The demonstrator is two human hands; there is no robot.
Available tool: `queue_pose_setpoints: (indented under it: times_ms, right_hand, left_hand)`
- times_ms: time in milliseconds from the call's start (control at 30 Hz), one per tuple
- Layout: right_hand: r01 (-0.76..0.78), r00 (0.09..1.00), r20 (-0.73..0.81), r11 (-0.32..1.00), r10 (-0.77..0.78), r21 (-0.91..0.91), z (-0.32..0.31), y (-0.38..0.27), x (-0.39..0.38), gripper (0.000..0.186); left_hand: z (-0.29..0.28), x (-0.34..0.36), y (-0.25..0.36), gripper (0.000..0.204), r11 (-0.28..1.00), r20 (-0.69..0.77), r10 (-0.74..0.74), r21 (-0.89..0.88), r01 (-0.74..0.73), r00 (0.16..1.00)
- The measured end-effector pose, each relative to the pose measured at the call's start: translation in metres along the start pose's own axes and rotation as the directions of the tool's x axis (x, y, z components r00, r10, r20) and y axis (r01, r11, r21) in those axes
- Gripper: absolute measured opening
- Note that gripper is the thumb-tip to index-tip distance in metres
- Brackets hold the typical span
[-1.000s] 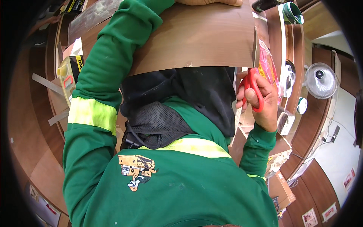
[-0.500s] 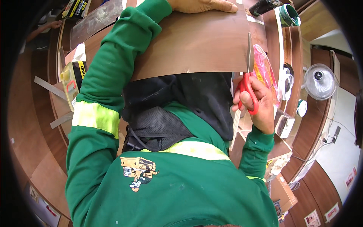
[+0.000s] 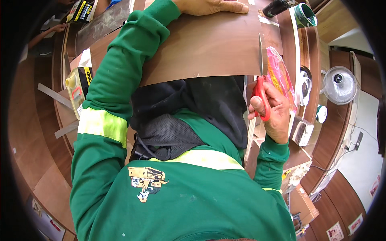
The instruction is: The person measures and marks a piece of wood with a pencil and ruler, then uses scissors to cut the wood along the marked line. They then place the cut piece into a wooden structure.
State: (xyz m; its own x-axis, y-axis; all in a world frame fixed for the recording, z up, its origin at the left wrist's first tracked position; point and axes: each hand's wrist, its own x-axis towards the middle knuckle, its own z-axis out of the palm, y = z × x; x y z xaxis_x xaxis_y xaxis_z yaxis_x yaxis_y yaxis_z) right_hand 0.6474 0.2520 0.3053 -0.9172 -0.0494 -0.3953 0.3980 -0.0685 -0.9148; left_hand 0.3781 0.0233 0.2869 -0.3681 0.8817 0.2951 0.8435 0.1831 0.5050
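Two flat pale strips (image 3: pixel 54 95) are lying well to the left of the left hand and nearer the person's body. Another person's hand (image 3: pixel 59 28) is showing far to the left hand's left. Right of the strips, partly behind the green sleeve, a yellow-capped jug (image 3: pixel 72 83) is standing, and a black-and-yellow package (image 3: pixel 81 11) is sitting beyond it, level with the left hand.

The left hand (image 3: pixel 213 6) is resting on a brown wood-grain sheet (image 3: pixel 201 48), one digit stretching rightward; the picture's upper edge is cutting off its other fingers, so I cannot tell whether they are curling or lying flat. The sheet is spreading below this hand and ending just above the right hand.

Red-handled scissors (image 3: pixel 260 83) are pointing away from the person, their blades running along the sheet near its right edge. The right hand (image 3: pixel 278 109) is grasping them by the handles. A pink wrapper (image 3: pixel 277 68) is lying just beyond that hand, a white roll (image 3: pixel 304 90) is lying near its right, and a fan (image 3: pixel 339 86) is standing farther right.
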Motion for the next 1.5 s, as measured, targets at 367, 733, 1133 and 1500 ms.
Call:
queue_pose_setpoints:
  times_ms: [367, 733, 1133, 1500]
  right_hand:
    - [0.037, 0.999, -0.014, 0.999, -0.038, -0.034, 0.002, 0.006, -0.004, 0.039]
    - [0.005, 0.988, 0.156, 1.0, -0.009, 0.027, -0.003, -0.003, 0.02, 0.045]
    - [0.005, 0.986, 0.164, 0.999, 0.003, -0.047, -0.008, -0.009, 0.033, 0.036]
    - [0.002, 0.995, 0.104, 1.0, 0.001, -0.029, -0.004, -0.002, 0.027, 0.033]
  left_hand:
    - [-0.003, -0.001, 0.009, 0.043, 0.98, 0.073, -0.185, -0.063, 0.19, 0.98]
    - [-0.007, -0.001, 0.005, 0.043, 0.986, 0.098, -0.15, -0.065, 0.157, 0.984]
    - [-0.011, 0.003, 0.014, 0.045, 0.987, 0.089, -0.148, -0.057, 0.153, 0.985]
    - [-0.012, 0.003, 0.017, 0.045, 0.985, 0.084, -0.16, -0.053, 0.164, 0.984]
